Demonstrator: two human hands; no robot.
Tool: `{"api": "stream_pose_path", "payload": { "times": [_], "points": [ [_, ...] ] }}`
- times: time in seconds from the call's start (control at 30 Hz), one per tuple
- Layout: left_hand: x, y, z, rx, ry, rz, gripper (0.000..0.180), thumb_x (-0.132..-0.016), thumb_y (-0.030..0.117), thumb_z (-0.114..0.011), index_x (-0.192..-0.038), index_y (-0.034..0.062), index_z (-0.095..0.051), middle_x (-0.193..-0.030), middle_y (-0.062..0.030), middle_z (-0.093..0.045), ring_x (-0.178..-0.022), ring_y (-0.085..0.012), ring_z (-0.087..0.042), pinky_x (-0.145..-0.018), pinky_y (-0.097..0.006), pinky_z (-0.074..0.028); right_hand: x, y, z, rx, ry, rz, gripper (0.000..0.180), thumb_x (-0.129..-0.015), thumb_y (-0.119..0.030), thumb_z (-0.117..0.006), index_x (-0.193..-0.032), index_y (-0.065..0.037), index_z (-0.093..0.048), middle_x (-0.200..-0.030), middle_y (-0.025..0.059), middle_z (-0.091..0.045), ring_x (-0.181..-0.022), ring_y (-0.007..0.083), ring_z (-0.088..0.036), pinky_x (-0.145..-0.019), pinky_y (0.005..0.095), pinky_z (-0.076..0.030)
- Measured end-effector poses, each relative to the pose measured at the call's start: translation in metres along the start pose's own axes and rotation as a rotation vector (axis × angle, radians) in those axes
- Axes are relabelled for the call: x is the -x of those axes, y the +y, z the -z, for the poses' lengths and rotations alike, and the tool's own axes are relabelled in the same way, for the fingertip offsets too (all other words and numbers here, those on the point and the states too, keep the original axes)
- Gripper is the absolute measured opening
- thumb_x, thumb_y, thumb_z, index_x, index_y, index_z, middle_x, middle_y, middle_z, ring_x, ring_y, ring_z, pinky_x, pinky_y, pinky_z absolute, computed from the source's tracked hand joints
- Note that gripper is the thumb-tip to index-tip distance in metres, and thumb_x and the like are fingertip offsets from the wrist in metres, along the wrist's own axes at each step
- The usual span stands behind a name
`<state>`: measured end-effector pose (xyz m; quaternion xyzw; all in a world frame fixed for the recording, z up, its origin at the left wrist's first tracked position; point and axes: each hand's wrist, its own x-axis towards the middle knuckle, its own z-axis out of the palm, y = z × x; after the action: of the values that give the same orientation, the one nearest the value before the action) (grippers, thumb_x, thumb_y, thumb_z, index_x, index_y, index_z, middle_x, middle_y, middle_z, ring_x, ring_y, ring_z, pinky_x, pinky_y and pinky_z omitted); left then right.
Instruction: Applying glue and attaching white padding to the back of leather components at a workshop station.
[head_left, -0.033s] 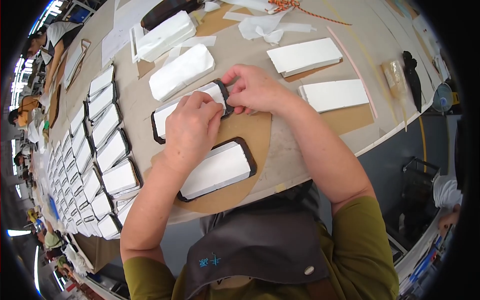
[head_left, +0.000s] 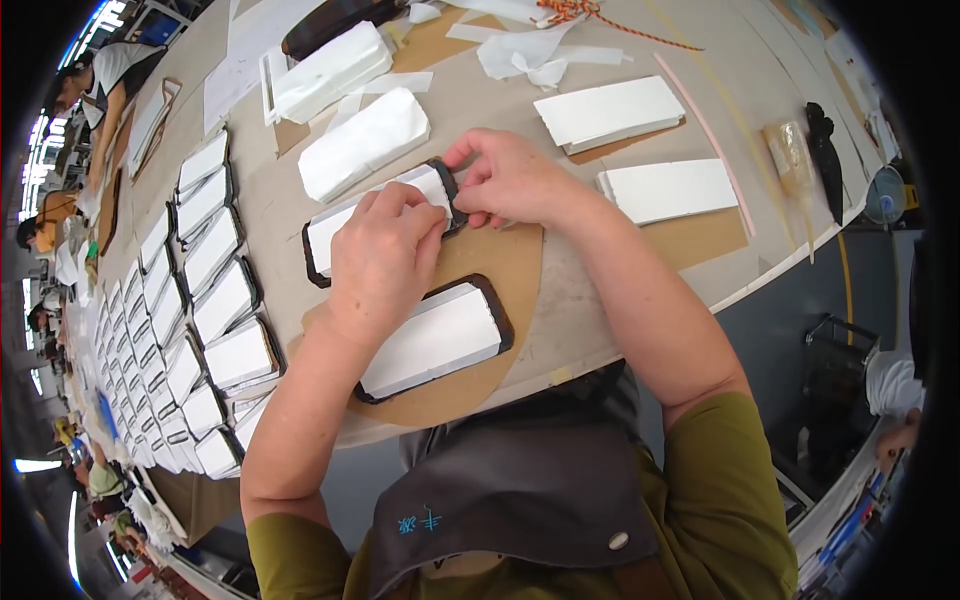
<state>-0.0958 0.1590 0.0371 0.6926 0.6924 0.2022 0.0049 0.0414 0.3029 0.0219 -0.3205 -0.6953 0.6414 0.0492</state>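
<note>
A long white panel with a raised dark rim (head_left: 324, 232) lies under both my hands. My left hand (head_left: 385, 245) rests over its middle, fingers curled and tips pressed together near the right end. Whatever those fingertips hold is hidden. At that same end, my right hand (head_left: 512, 182) pinches the dark rim between thumb and fingers. A second dark-rimmed white panel (head_left: 435, 340) lies nearer to me on a brown sheet (head_left: 525, 262), below my left wrist. Just beyond the worked panel is a plain white block-like stack (head_left: 365, 145) with rounded corners.
Many dark-rimmed white pieces (head_left: 215, 255) overlap in rows along the left. Two white stacks (head_left: 610, 110) lie at the right on brown board. Farther back are white paper scraps (head_left: 520, 55) and an orange cord (head_left: 570, 10). A clear bottle (head_left: 790, 160) stands near the right edge.
</note>
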Motion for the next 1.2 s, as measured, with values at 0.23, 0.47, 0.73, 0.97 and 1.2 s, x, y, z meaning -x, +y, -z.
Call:
{"api": "stream_pose_path", "payload": {
  "times": [0.23,0.47,0.73,0.97,1.2],
  "points": [
    [0.0008,0.002,0.001,0.018,-0.004,-0.023,0.009,-0.084,0.005,-0.071,-0.092,0.0035,-0.074,-0.096,-0.0093,-0.067,-0.083,-0.0279,-0.066,-0.071,-0.038,-0.054,0.0021,-0.0029,0.0015,-0.007,-0.016,-0.017,0.043,-0.085,-0.003,-0.063,-0.125,0.003,-0.051,-0.085,0.0092,-0.069,-0.073,0.0143,-0.069,-0.061,0.0266,-0.054],
    [0.0045,-0.0034,0.0046,0.076,0.009,-0.019,0.017,-0.083,0.002,-0.068,-0.1,0.0026,-0.069,-0.1,-0.0113,-0.066,-0.087,-0.034,-0.066,-0.074,-0.041,-0.054,0.0046,-0.004,0.0013,0.035,-0.053,0.018,0.045,-0.086,-0.002,-0.063,-0.128,0.003,-0.049,-0.086,0.0086,-0.068,-0.075,0.014,-0.069,-0.061,0.0263,-0.054],
    [0.0002,0.0045,0.005,0.061,-0.038,0.032,0.015,-0.079,0.005,-0.071,-0.089,0.0025,-0.06,-0.094,-0.0112,-0.06,-0.087,-0.0309,-0.062,-0.072,-0.042,-0.053,0.0028,0.0009,0.0008,0.011,-0.048,0.044,0.04,-0.081,-0.002,-0.065,-0.118,0.0,-0.05,-0.083,0.0063,-0.067,-0.072,0.0142,-0.069,-0.06,0.0266,-0.053],
    [-0.0003,0.0034,-0.0026,-0.008,-0.027,0.029,0.016,-0.081,0.004,-0.071,-0.091,0.0035,-0.059,-0.094,-0.0097,-0.061,-0.084,-0.0312,-0.063,-0.069,-0.042,-0.052,0.0025,0.0009,-0.0003,-0.026,-0.026,0.023,0.04,-0.078,0.001,-0.064,-0.116,0.005,-0.053,-0.086,0.0122,-0.068,-0.07,0.0176,-0.07,-0.058,0.0303,-0.055],
    [0.0013,0.0021,-0.0028,-0.02,-0.008,-0.022,0.013,-0.081,0.002,-0.069,-0.088,0.0034,-0.059,-0.094,-0.0095,-0.06,-0.084,-0.0303,-0.063,-0.069,-0.041,-0.053,0.0016,0.0005,-0.0011,-0.029,-0.025,0.009,0.041,-0.078,0.001,-0.065,-0.117,0.005,-0.052,-0.085,0.0119,-0.067,-0.07,0.0176,-0.07,-0.058,0.03,-0.056]
  ]
}}
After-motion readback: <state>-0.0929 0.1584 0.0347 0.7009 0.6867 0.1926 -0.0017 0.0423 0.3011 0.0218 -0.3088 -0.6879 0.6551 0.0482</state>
